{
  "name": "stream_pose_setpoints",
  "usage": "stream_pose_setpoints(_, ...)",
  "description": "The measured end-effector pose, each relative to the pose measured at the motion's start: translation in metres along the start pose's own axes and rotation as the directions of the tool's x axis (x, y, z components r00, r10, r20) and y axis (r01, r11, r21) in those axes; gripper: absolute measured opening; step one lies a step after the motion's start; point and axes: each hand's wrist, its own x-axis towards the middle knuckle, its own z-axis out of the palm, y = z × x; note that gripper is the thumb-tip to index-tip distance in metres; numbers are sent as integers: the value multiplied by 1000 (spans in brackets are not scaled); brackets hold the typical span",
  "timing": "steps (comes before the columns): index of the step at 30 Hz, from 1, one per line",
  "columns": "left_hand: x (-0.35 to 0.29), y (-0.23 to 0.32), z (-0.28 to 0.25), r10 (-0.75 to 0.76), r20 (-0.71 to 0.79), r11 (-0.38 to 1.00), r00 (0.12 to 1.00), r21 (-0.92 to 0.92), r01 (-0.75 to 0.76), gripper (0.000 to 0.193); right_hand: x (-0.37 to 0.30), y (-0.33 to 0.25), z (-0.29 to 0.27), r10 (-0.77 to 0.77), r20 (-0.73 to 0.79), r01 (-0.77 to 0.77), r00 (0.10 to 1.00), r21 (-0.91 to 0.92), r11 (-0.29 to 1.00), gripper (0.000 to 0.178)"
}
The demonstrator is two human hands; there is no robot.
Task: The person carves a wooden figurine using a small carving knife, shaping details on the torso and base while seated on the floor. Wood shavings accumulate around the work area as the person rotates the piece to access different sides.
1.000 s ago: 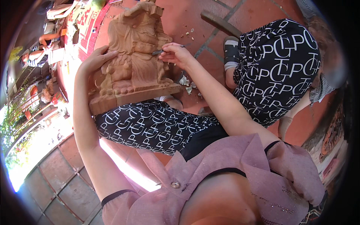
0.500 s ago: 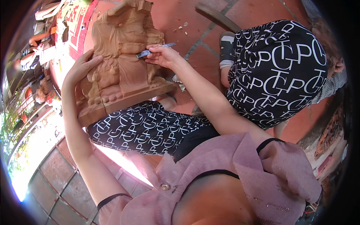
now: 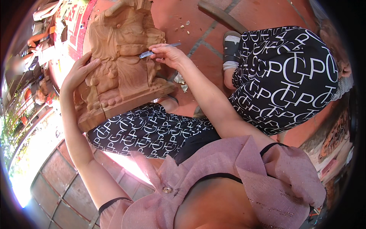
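Observation:
A reddish-brown wood carving (image 3: 126, 72) with draped folds and a thick base stands tilted in front of me at the upper left. Against its left side my left hand (image 3: 79, 73) lies with thumb and fingers spread, touching the surface. Between thumb and fingertips, my right hand (image 3: 168, 54) pinches a thin blue-grey flat strip (image 3: 148, 54). One end of the strip touches or nearly touches the carving's right side, at the folds halfway up. Its exact kind does not show clearly. The far side of the carving is hidden.
My patterned black-and-white trousers (image 3: 148, 131) spread beneath the carving's base. Small chips (image 3: 182, 26) and pale scraps (image 3: 184, 88) lie on the red tiled floor (image 3: 206, 68). A curved wooden bar (image 3: 221, 16) is at the top. Other people (image 3: 34, 47) sit at the far left.
The carving and my left hand appear slightly farther left. My right hand has stayed near the same place, still pinching the strip, whose angle differs a little.

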Motion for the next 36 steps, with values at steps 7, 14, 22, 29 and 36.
stream_pose_setpoints(7, -2, -5, 3, -35, -11, 997, 999, -62, 34, 60, 6, 0, 8, 28, -36, -29, 999, -33, 999, 20)
stream_pose_setpoints(14, -2, 1, 3, -71, 25, 981, 997, -180, 74, 61, 17, 14, -26, 43, -130, -25, 991, 133, 991, 28)
stream_pose_setpoints(22, -6, -1, 0, -43, 64, 980, 997, -192, 54, 49, 2, -10, 11, 94, -134, -107, 987, -90, 990, 25)
stream_pose_setpoints(29, -7, 15, -1, -82, 34, 977, 996, -196, 87, 59, 20, 4, -20, 123, -244, -113, 962, 56, 992, 28)
stream_pose_setpoints(36, -10, 7, 3, -29, 11, 996, 1000, -83, 30, 57, 8, -1, -6, 88, -12, -87, 996, 98, 991, 25)
